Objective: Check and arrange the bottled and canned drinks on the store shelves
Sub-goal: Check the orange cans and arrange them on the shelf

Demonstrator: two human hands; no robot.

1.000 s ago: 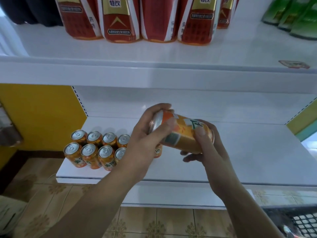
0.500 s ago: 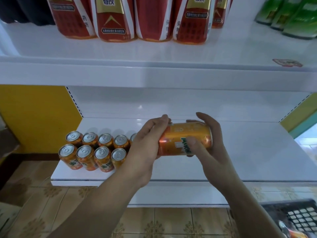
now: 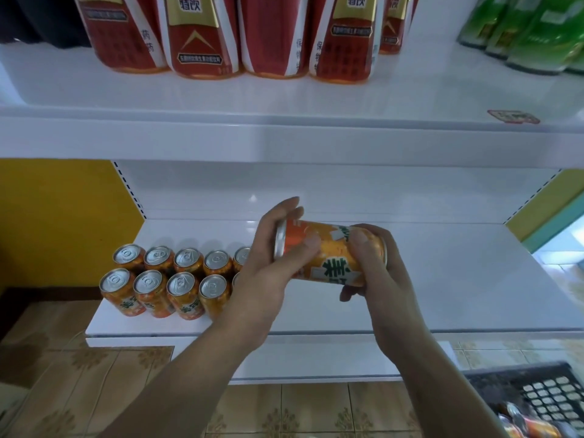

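Orange can [image 3: 328, 257] lies sideways in your grasp above the lower shelf [image 3: 458, 295]: your left hand [image 3: 265, 279] curls round its top end, your right hand [image 3: 379, 273] wraps its base.

The red bottles [image 3: 202, 36] on the upper shelf [image 3: 284, 99] lose their tops to the upper edge, as do the green bottles [image 3: 537, 30] at the right; the sticker [image 3: 513, 116] there is too blurred to read; the left hand [image 3: 268, 279] covers the right end of the standing cans [image 3: 164, 279], so their count is unclear; the right hand [image 3: 379, 273] hides the orange can [image 3: 328, 257]'s base; the black crate [image 3: 543, 393] is cut off at the corner, its contents smeared.
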